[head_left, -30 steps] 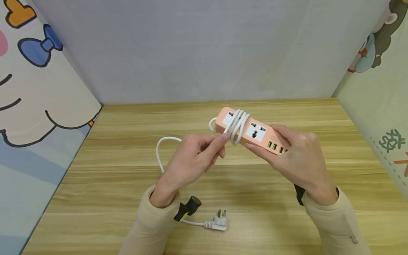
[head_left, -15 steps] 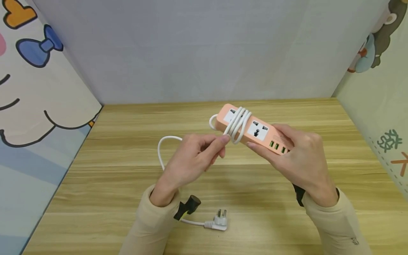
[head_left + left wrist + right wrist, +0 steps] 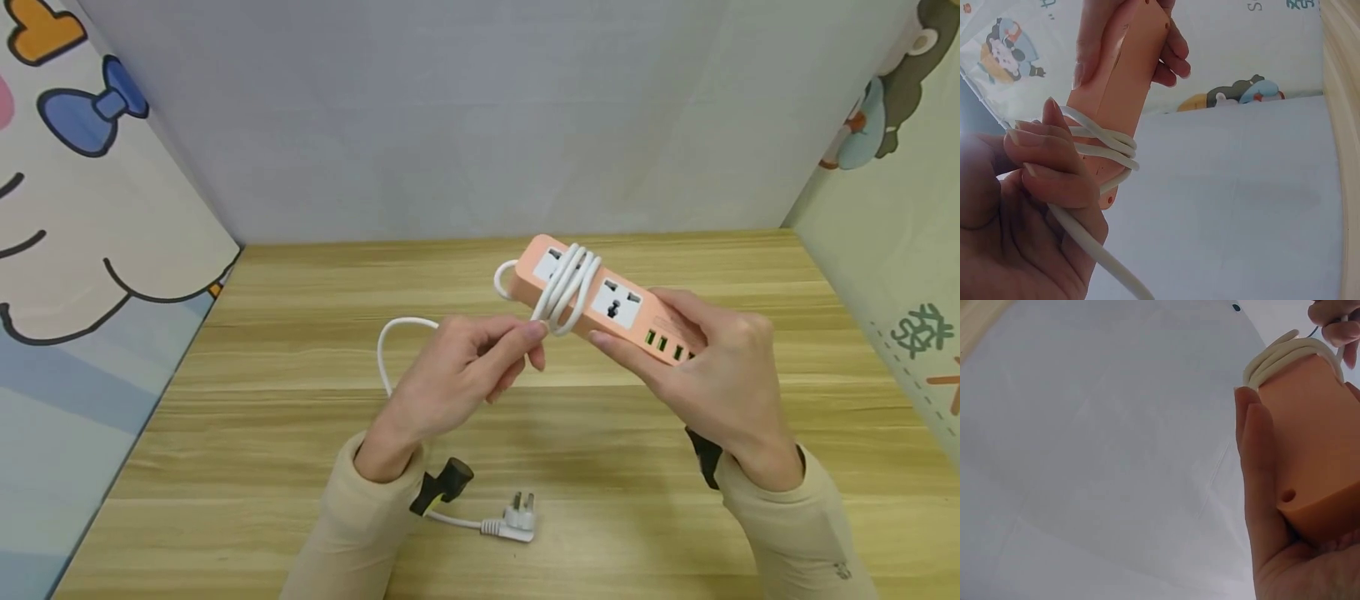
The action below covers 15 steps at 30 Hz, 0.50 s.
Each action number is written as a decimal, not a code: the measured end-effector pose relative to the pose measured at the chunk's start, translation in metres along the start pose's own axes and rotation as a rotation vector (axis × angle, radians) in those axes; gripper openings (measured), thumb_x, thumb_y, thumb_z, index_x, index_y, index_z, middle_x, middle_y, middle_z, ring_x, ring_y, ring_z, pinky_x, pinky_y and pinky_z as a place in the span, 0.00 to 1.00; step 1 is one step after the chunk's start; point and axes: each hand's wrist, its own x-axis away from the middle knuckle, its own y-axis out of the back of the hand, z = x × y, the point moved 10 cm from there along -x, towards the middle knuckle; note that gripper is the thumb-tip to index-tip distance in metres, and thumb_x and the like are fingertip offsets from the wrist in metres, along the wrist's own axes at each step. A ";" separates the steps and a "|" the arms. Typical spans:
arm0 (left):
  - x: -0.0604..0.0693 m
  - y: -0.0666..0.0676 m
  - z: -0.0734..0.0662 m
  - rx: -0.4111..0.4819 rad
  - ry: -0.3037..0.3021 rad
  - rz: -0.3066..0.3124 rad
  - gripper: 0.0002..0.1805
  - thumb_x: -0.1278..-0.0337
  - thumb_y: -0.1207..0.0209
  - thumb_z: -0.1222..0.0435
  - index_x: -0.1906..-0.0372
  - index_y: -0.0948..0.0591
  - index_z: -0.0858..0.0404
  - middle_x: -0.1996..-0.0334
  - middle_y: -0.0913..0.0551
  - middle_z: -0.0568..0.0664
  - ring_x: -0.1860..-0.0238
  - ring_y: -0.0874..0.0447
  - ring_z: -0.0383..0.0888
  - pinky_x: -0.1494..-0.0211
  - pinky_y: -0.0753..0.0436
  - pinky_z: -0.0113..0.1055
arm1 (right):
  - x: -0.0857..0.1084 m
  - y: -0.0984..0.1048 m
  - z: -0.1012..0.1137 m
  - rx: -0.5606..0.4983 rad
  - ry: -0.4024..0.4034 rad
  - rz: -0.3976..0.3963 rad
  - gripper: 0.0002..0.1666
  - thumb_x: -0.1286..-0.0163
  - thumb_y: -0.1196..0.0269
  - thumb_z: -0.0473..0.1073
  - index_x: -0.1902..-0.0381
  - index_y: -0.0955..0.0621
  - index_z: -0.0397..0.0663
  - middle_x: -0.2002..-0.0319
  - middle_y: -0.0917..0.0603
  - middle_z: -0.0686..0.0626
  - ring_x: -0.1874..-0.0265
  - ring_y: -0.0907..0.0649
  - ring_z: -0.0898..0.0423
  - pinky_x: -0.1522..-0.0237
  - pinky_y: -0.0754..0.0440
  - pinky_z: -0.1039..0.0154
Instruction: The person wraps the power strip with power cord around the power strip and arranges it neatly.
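Note:
A peach power strip (image 3: 617, 302) is held up at a tilt above the table, its sockets and USB ports facing the head camera. My right hand (image 3: 720, 375) grips its right end, thumb along the near edge and fingers along the far one. Several turns of white cord (image 3: 567, 287) wrap the strip left of its middle socket. My left hand (image 3: 461, 375) pinches the cord just below those turns. In the left wrist view the cord (image 3: 1094, 247) runs through the curled fingers and hangs down. The cord's plug (image 3: 517, 521) lies on the table, prongs pointing away.
The wood-grain table (image 3: 300, 350) ends at a pale grey back wall (image 3: 480, 125). Cartoon-printed panels stand at the left (image 3: 97, 200) and right (image 3: 900, 250). A black wrist camera (image 3: 442, 483) sits at my left cuff, close over the cord near the plug.
The power strip and my right hand have shifted slightly right, the strip's left end rising a little. My left hand has drifted slightly right with the cord. The plug has stayed put.

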 end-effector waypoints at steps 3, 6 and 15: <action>0.000 -0.003 0.000 0.030 -0.016 0.032 0.18 0.21 0.50 0.59 0.69 0.17 0.57 0.86 0.31 0.45 0.85 0.34 0.43 0.81 0.36 0.32 | 0.000 0.003 -0.002 -0.025 -0.016 -0.028 0.23 0.57 0.17 0.42 0.62 0.12 0.41 0.83 0.17 0.47 0.89 0.30 0.69 0.84 0.35 0.74; -0.001 -0.007 0.000 0.063 -0.040 0.075 0.18 0.20 0.51 0.61 0.68 0.17 0.59 0.86 0.32 0.46 0.85 0.35 0.42 0.81 0.35 0.32 | 0.000 0.007 -0.004 -0.050 -0.033 -0.072 0.24 0.58 0.16 0.40 0.62 0.11 0.39 0.81 0.15 0.44 0.88 0.29 0.70 0.83 0.35 0.76; -0.001 -0.010 0.000 0.116 -0.087 0.118 0.17 0.20 0.52 0.62 0.67 0.17 0.60 0.86 0.34 0.46 0.84 0.36 0.42 0.81 0.36 0.32 | 0.000 0.010 -0.006 -0.085 -0.043 -0.104 0.25 0.60 0.16 0.39 0.61 0.11 0.38 0.79 0.14 0.41 0.87 0.28 0.71 0.82 0.34 0.77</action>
